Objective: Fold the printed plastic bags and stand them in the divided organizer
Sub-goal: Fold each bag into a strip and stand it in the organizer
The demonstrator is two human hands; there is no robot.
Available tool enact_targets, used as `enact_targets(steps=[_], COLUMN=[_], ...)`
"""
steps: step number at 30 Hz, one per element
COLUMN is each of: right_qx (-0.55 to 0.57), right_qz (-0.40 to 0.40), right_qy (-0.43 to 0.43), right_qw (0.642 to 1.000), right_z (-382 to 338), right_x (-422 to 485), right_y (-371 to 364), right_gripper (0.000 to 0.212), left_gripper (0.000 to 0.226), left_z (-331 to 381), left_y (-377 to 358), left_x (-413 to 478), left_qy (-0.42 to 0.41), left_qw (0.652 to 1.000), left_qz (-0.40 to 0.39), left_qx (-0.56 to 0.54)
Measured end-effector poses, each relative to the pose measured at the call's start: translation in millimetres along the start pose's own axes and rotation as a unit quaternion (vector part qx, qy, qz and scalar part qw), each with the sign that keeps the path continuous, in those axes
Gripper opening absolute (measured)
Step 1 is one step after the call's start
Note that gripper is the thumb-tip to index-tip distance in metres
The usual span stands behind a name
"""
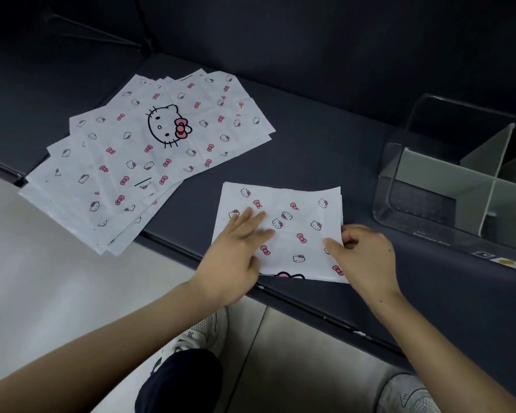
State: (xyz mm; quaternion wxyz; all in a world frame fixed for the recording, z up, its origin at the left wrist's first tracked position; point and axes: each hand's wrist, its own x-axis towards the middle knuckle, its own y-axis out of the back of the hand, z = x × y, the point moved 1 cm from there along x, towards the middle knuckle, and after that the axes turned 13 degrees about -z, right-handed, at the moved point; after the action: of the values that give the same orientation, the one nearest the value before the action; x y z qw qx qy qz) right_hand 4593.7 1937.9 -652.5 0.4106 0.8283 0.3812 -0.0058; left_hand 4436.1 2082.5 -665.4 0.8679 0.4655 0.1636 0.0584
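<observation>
A white plastic bag printed with cat faces and pink bows (292,222) lies folded over on the dark surface near its front edge. My left hand (236,257) lies flat on the bag's left part, fingers straight and blurred. My right hand (361,257) pinches the bag's right edge between thumb and curled fingers. A fanned pile of several unfolded bags of the same print (137,156) lies at the left, overhanging the edge. The clear organizer with grey dividers (447,180) stands at the right; its visible compartments hold nothing.
The dark padded surface (310,138) runs from back left to front right, with a dark wall behind. Below its front edge are a pale floor and my knee and shoes (203,332).
</observation>
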Motion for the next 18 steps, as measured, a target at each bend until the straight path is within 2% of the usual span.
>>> enact_targets(steps=[13,18], right_qx=[-0.007,-0.015], right_qz=[0.003,0.009], right_qy=[0.005,-0.013], right_qw=[1.0,1.0], right_z=[-0.6,2.3], right_x=[2.1,3.5], right_y=[0.0,-2.3], right_gripper=[0.019,0.015], left_gripper=[0.06,0.066], left_z=[4.1,0.5], left_y=[-28.6,-32.6], left_x=[-5.6,-8.6], left_qy=[0.038,0.049], left_qw=[0.987,0.983], left_qz=[0.044,0.035], left_qx=[0.149,0.175])
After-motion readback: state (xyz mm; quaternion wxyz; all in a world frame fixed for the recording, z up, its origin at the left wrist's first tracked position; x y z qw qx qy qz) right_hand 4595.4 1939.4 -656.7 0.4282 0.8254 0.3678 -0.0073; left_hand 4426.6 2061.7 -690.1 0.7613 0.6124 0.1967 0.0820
